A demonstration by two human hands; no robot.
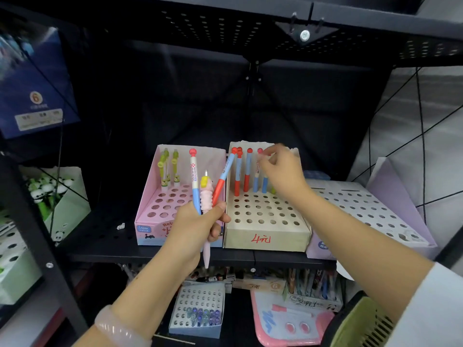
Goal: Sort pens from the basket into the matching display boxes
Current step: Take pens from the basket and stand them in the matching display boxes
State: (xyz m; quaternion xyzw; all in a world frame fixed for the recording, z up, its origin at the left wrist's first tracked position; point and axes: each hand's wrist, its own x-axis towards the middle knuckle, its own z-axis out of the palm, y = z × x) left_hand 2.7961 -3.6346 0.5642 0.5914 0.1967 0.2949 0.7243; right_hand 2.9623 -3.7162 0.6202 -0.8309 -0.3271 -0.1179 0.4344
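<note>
1. Pens: three clutched in the left hand [190, 229], fingers and thumb curled round the bundle in front of the near edge of the black shelf [100, 236].
2. Held upright in that grip: a white-and-blue pen [194, 181] with a red cap, and a pink ribbed pen [206, 211] poking out below the fist.
3. Leaned rightward from the same fist: a red-and-blue pen [223, 181], its red top just beside the beige display box [265, 236].
4. Reached over the far row of that beige box: the right hand [280, 169], fingertips pinching the top of a standing pen [256, 179].
5. Stood in far holes alongside: red-and-blue pens [246, 171].
6. Sat left of the beige box, touching it: a pink display box [150, 229] with green-topped pens [170, 169] at its far left.
7. Sat right: a pale lilac box [400, 196].
8. Showed at the near right corner: a green basket [360, 324].
</note>
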